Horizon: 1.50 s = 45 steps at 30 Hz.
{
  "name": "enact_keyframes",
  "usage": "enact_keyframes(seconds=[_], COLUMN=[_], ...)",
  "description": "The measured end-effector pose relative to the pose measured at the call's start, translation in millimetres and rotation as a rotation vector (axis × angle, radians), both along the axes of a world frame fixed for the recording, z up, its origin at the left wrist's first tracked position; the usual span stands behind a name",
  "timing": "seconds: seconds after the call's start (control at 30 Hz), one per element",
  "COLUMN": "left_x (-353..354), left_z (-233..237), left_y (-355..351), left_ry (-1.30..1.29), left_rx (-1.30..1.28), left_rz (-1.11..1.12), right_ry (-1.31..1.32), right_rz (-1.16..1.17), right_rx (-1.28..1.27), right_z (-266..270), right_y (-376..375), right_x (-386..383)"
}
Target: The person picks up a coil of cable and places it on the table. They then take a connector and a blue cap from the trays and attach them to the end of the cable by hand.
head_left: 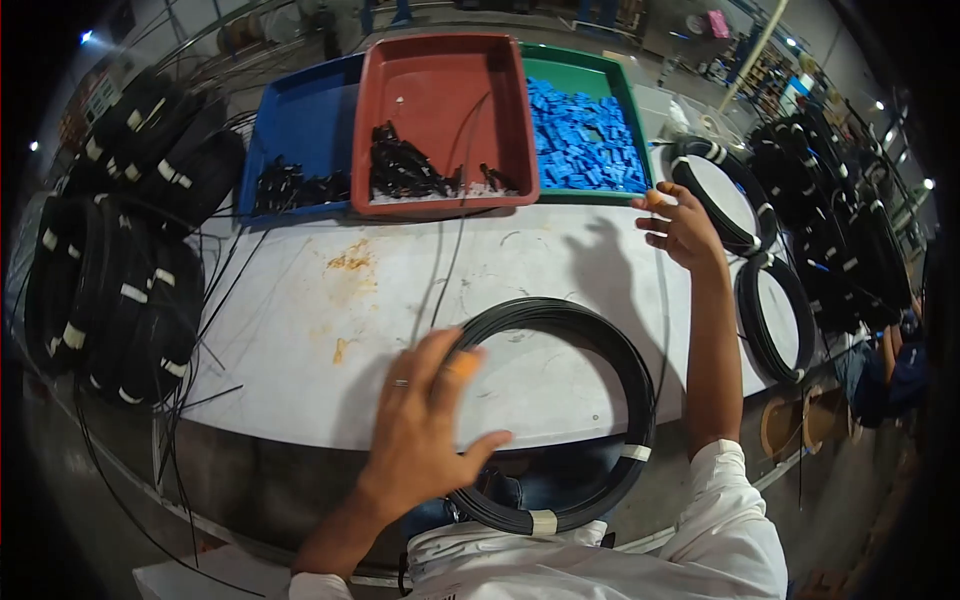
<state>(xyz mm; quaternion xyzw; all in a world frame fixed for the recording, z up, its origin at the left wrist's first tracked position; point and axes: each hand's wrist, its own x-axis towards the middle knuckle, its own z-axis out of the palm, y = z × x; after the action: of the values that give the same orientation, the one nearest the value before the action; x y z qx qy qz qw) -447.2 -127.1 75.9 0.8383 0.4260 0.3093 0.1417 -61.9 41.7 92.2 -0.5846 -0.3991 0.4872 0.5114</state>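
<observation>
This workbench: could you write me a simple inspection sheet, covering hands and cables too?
Surface: white tabletop, with brownish stains.
Job's things: black cable coil, banded in white, overhanging the near edge.
Clutter: blue tray and red tray with black parts; green tray with blue pieces.
Hands: left hand open, overlapping the coil's left side, contact unclear; right hand raised by the green tray, grip unclear.
Cables: banded coils stacked at left, more at right; loose strands at left.
Surroundings: wooden spools and another person at right.

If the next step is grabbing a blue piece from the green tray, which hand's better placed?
Right, likely: the right hand is near the green tray and its blue pieces; the left hand is farther back, by the black cable coil.
</observation>
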Motion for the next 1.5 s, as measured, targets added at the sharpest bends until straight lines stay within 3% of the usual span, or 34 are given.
enact_keyframes(seconds=[0.03, 0.13, 0.33, 0.4, 0.53, 0.6, 0.67, 0.73, 0.87, 0.97, 1.03, 1.07, 1.2, 1.33, 1.4, 1.5], left_x=[7.7, 17.1, 1.5, -4.4, -10.0, -11.2, -14.7, -24.6, -63.9, -97.3, -121.0, -131.7, -153.4, -148.4, -140.9, -133.1], left_z=[3.7, -8.5, -13.4, -14.2, -6.1, 5.9, 11.3, 25.3, 29.1, 48.4, 44.9, 42.8, 12.6, -7.7, -7.7, -1.1], left_y=[-3.7, 0.6, 13.4, 17.4, 16.7, 8.1, 7.3, 14.9, 76.3, 143.9, 189.8, 214.9, 288.0, 322.0, 330.0, 329.8], left_ry=[0.014, 0.151, -0.019, -0.061, -0.031, 0.210, 0.226, 0.102, 0.024, 0.176, 0.138, 0.108, 0.096, 0.133, 0.149, 0.389], left_rx=[-0.047, -0.095, -0.300, -0.329, -0.274, -0.272, -0.230, -0.303, -0.055, -0.013, 0.046, 0.034, 0.000, -0.019, -0.002, 0.135], left_rz=[-0.049, -0.034, 0.001, -0.080, -0.073, -0.019, 0.024, 0.061, 0.265, 0.467, 0.431, 0.407, 0.332, 0.318, 0.285, 0.282], right_ry=[0.024, -0.072, -0.336, -0.778, -0.795, -0.837, -0.790, -0.920, -0.973, -0.900, -0.833, -0.734, -0.755, -0.624, -0.684, -0.704], right_rz=[0.072, -0.007, -0.052, -0.077, 0.018, 0.074, 0.123, 0.234, 0.397, 0.496, 0.543, 0.618, 0.677, 0.626, 0.643, 0.652], right_rx=[0.000, 0.153, 0.331, 0.736, 0.693, 0.751, 0.745, 0.826, 0.971, 0.925, 0.851, 0.661, 0.700, 0.722, 0.773, 0.731], right_z=[13.1, 30.0, 13.1, -11.4, -30.0, -35.3, -30.2, -27.3, -36.4, -48.5, -51.7, -50.4, -58.6, -71.5, -73.0, -78.4], right_y=[-1.0, 0.8, 45.9, 67.2, 53.7, 55.4, 56.1, 62.0, 62.4, 56.2, 54.1, 53.8, 58.4, 54.0, 54.2, 56.9], right_x=[-11.6, -36.0, -58.4, -60.4, -115.2, -130.4, -141.4, -147.3, -152.7, -157.1, -158.4, -156.3, -154.8, -156.5, -153.6, -152.6])
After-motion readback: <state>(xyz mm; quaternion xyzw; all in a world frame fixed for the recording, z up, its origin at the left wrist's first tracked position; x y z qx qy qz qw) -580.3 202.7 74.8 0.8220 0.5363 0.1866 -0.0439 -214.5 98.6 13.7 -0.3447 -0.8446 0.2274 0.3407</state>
